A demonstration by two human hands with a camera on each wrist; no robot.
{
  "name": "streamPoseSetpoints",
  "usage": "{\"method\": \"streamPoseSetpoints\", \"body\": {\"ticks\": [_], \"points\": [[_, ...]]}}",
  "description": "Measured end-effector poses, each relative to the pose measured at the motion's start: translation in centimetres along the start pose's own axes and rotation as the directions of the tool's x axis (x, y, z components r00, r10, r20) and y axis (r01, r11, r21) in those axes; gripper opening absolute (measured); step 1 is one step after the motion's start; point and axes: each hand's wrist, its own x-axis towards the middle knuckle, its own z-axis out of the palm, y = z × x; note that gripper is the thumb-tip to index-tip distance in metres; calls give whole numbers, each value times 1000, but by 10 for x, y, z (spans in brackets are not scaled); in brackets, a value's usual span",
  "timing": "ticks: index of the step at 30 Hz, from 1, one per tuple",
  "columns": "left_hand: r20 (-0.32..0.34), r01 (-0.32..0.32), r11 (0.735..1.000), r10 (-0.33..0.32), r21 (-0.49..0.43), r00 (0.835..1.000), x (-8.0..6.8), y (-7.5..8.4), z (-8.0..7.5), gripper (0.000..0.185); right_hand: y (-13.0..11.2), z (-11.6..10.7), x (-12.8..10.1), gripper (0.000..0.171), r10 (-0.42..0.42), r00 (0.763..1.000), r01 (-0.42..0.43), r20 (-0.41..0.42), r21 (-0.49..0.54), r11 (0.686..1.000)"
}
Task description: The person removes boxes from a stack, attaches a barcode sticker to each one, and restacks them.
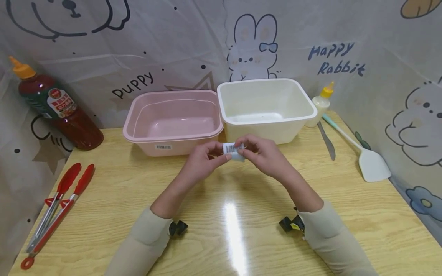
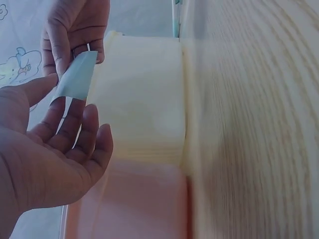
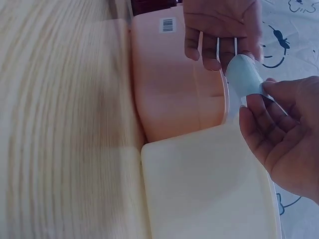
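Between my two hands is a small barcode label, white with a printed barcode and pale blue along its lower edge. My left hand pinches its left end between thumb and fingers. At the other end, my right hand pinches it the same way. In the left wrist view the pale blue-green underside of the label bows slightly, and the right wrist view shows the label curved too. Both hands are just in front of the pink basin and the white basin, above the wooden table.
A red sauce bottle leans at the back left, with red-tipped tongs before it. To the right are a small yellow-capped bottle, a knife and a white spatula. Printed cloth hangs behind.
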Motion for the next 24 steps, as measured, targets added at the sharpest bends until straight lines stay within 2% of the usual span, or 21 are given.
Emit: {"method": "streamPoseSetpoints", "body": {"ticks": [5, 12, 16, 21, 24], "points": [[23, 9, 1000, -9, 8, 1000, -1, -1, 2, 22, 3, -1, -1, 18, 38, 999, -37, -21, 33, 999], [-12, -16, 1000, 16, 0, 1000, 0, -3, 1, 19, 5, -1, 2, 26, 54, 999, -54, -7, 8, 999], [-16, -41, 999, 40, -35, 999, -2, -3, 2, 19, 7, 0, 1, 23, 36, 999, -36, 25, -4, 999], [-23, -39, 997, 37, -73, 999, -3, -3, 4, 17, 7, 0, 1, 19, 14, 998, -11, 57, -42, 999], [-26, -48, 997, 47, -62, 999, -1, -1, 5, 17, 6, -3, 2, 18, -5, 999, 9, 53, -76, 997]]}}
